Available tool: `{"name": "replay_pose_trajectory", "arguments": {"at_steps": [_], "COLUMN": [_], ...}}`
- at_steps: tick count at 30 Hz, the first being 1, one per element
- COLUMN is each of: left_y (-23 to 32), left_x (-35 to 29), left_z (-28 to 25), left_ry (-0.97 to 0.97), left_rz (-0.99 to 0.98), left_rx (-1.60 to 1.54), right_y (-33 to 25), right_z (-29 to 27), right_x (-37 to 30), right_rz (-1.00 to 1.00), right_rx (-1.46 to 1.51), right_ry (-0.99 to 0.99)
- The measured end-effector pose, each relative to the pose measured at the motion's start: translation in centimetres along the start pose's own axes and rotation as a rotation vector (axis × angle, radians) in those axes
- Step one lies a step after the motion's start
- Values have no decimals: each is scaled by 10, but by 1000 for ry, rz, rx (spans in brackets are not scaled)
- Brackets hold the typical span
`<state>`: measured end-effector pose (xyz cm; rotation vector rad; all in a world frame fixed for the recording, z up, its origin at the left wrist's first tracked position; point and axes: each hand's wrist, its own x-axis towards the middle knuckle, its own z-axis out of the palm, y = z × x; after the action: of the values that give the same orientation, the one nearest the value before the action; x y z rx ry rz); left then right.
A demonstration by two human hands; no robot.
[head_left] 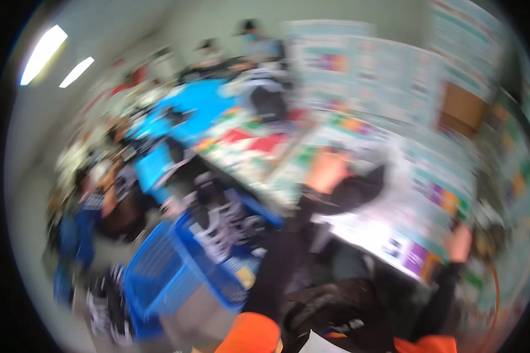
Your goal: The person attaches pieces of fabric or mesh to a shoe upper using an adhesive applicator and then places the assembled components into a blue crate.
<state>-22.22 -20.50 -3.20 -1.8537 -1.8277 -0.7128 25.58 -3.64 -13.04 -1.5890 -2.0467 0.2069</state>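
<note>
Motion smears the whole view. Over the white printed work surface [394, 220], my left hand [328, 170] is closed at a black curved piece [362, 191], perhaps a cap or shoe part; its exact kind cannot be made out. The piece stretches to the right of the hand, toward a brightly lit patch of the surface. My right hand [459, 242] is at the right edge of that surface, its fingers too blurred to read. Both arms wear dark sleeves with orange on the upper part.
Blue plastic baskets [185, 259] stand at the lower left, with black-and-white shoes [218, 226] in one. Several people [259, 47] sit along a blue-topped table [200, 106]. White printed panels [388, 70] wall the back, near a brown cardboard box [462, 109]. An orange cord [497, 294] hangs at right.
</note>
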Motion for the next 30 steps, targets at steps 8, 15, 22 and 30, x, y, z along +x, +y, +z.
{"name": "replay_pose_trajectory", "arguments": {"at_steps": [8, 15, 22, 30], "left_y": [36, 61, 57, 55], "left_x": [63, 59, 53, 55], "left_z": [38, 44, 35, 35], "left_ry": [-208, -237, -248, -227], "left_rz": [-916, -980, -956, -949], "left_rx": [-1064, -959, -961, -916], "right_y": [-143, -127, -119, -112], "right_z": [-63, -51, -56, -55], "right_x": [-60, -71, -76, -81], "right_rz": [215, 66, 60, 88], "right_rx": [1301, 1237, 1113, 1130], "right_ry": [-525, -447, -435, -600]}}
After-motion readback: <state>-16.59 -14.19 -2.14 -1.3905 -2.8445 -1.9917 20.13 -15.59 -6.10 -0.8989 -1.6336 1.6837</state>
